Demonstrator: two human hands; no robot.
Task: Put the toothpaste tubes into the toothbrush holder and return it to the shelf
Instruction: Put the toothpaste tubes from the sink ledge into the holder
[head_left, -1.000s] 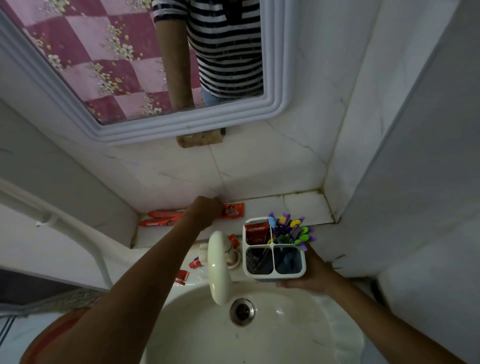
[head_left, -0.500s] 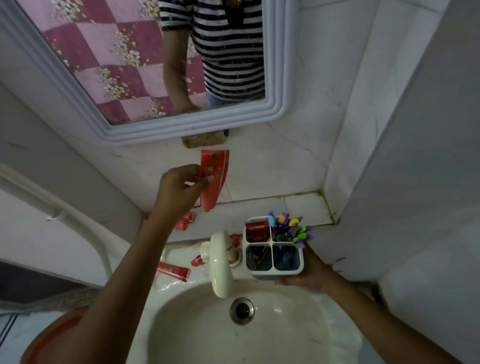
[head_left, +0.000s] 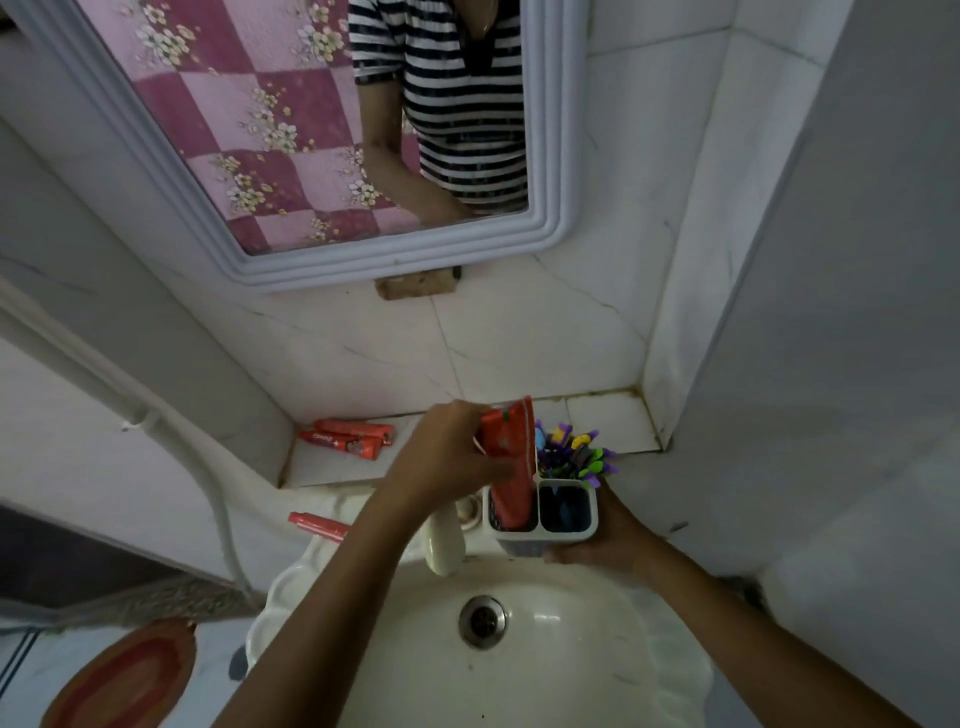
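We count 3 loose tubes: 2 shelf tubes (head_left: 349, 439), 1 basin tube (head_left: 318, 524). Our left hand (head_left: 451, 453) now lowers its pinched tube (head_left: 511, 467) into the holder (head_left: 543, 522), gripped by our right hand (head_left: 605, 535).

The left hand (head_left: 447, 457) grips a red toothpaste tube (head_left: 511, 467), its lower end inside the near-left compartment of the white toothbrush holder (head_left: 543, 532). The right hand (head_left: 605, 540) cups the holder from below over the sink (head_left: 519, 649). Toothbrushes (head_left: 574, 457) fill the far-right compartment. Two tubes (head_left: 350, 439) lie on the shelf (head_left: 608, 421); another tube (head_left: 317, 524) rests on the sink's rim.
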